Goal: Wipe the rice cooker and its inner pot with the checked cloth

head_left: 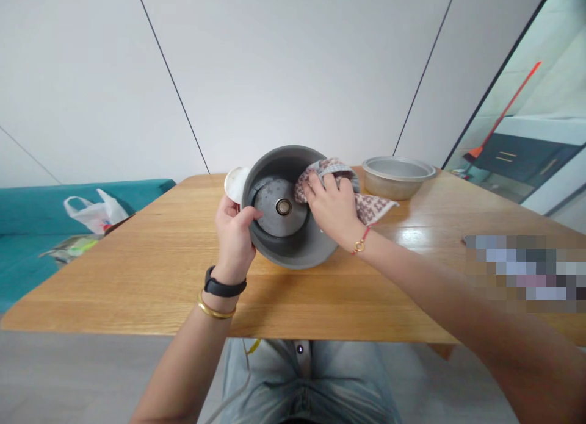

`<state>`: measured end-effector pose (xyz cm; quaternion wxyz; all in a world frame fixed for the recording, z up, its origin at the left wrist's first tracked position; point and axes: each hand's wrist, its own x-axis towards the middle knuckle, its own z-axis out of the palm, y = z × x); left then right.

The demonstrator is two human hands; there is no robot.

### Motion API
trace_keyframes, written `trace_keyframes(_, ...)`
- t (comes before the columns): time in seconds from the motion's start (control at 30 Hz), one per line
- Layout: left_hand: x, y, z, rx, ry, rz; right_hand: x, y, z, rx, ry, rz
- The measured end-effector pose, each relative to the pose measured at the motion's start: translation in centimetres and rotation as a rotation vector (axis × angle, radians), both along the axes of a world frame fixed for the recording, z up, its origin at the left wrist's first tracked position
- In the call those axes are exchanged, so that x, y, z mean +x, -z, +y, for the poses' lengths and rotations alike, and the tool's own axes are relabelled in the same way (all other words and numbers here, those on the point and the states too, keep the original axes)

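Note:
A rice cooker body point(274, 255) is tipped toward me above the wooden table, its round metal heating plate point(271, 219) facing up at me. My left hand point(234, 229) grips its left rim, thumb inside and fingers outside, near a white part point(236, 183) that sticks out there. With bent fingers, my right hand point(333, 207) presses a brown-and-white patterned cloth point(373, 209) against the upper right of the cooker's inner wall and rim. A loose end of the cloth hangs out to the right. Whether the cooker's underside touches the table is hidden.
A grey metal inner pot point(397, 183) stands on the table point(151, 259) at the back right. A blurred-out item point(526, 268) lies on the right side. On the teal sofa point(27, 229) at left is a white plastic bag point(96, 212). A cord point(238, 387) hangs below the table edge.

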<state>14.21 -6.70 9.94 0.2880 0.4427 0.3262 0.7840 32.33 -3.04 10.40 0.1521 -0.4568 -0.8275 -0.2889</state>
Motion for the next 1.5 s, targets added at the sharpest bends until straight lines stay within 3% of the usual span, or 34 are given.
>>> trace_keyframes(0.1, 0.3, 0.0, -0.1, 0.007, -0.013, -0.007, -1.0, -1.0, 1.8, -0.338, -0.013, -0.106)
trace_keyframes(0.2, 0.3, 0.1, -0.2, 0.02, 0.003, -0.013, -1.7, -1.0, 1.0, -0.672, -0.085, -0.111)
trace_keyframes(0.27, 0.2, 0.1, -0.2, 0.028, 0.014, -0.008, -2.1, -0.8, -0.1, -0.875, -0.252, 0.073)
trace_keyframes(0.3, 0.2, 0.1, -0.1, 0.027, 0.016, -0.01, -2.4, -0.7, -0.6, -0.907, -0.337, 0.228)
trace_keyframes(0.33, 0.2, 0.1, -0.1, 0.024, 0.017, -0.016, -2.7, -0.6, -0.9, -0.855, -0.398, 0.392)
trace_keyframes(0.4, 0.2, 0.1, -0.2, 0.011, 0.015, -0.034, -3.5, -0.5, -1.0, -0.529, -0.388, 0.607)
trace_keyframes(0.47, 0.2, 0.2, -0.2, 0.007, 0.018, -0.028, -4.5, -0.4, -0.3, -0.236, -0.291, 0.582)
trace_keyframes(0.5, 0.2, 0.2, -0.2, 0.011, 0.02, -0.014, -5.0, -0.3, 0.1, -0.178, -0.251, 0.519)
trace_keyframes(0.57, 0.1, 0.3, -0.3, 0.019, 0.02, 0.015, -5.8, 0.0, 0.7, -0.208, -0.288, 0.354)
trace_keyframes(0.63, -0.2, 0.4, -0.3, 0.017, 0.016, 0.012, -6.1, 0.6, 0.6, -0.298, -0.427, 0.183)
trace_keyframes(0.73, -0.9, 0.6, -0.3, 0.003, 0.017, -0.027, -4.9, 1.2, -0.7, -0.421, -0.506, -0.015)
trace_keyframes(0.83, -1.2, 0.8, -0.6, -0.002, 0.02, -0.034, -2.3, 0.7, -2.3, -0.484, -0.311, -0.125)
trace_keyframes(0.97, -0.7, 0.8, -0.9, 0.005, 0.05, 0.008, 2.0, -1.0, -3.0, -0.434, -0.099, -0.136)
trace_keyframes(1.07, -0.2, 0.5, -0.7, 0.012, 0.059, 0.0, 5.2, -0.4, -2.2, -0.203, -0.029, 0.175)
trace_keyframes(1.13, -0.2, 0.4, -0.3, 0.01, 0.055, -0.039, 7.2, 1.4, -1.2, -0.044, -0.021, 0.508)
trace_keyframes(1.2, -0.3, 0.2, 0.0, -0.023, 0.056, -0.104, 8.5, 3.6, -0.1, -0.025, -0.052, 0.92)
trace_keyframes(1.23, -0.4, 0.1, 0.2, -0.052, 0.064, -0.142, 8.9, 4.6, 0.4, -0.092, -0.087, 1.165)
trace_keyframes(1.3, -0.4, 0.0, 0.4, -0.109, 0.092, -0.217, 8.8, 5.9, 1.0, -0.364, -0.218, 1.644)
trace_keyframes(1.37, -0.3, -0.3, 0.7, -0.165, 0.132, -0.278, 8.1, 6.2, 1.4, -0.662, -0.384, 1.951)
trace_keyframes(1.4, -0.1, -0.4, 1.0, -0.201, 0.154, -0.307, 7.6, 5.9, 1.6, -0.74, -0.448, 2.031)
trace_keyframes(1.5, 0.2, -0.9, 2.1, -0.331, 0.209, -0.398, 6.6, 4.6, 2.5, -0.651, -0.523, 2.143)
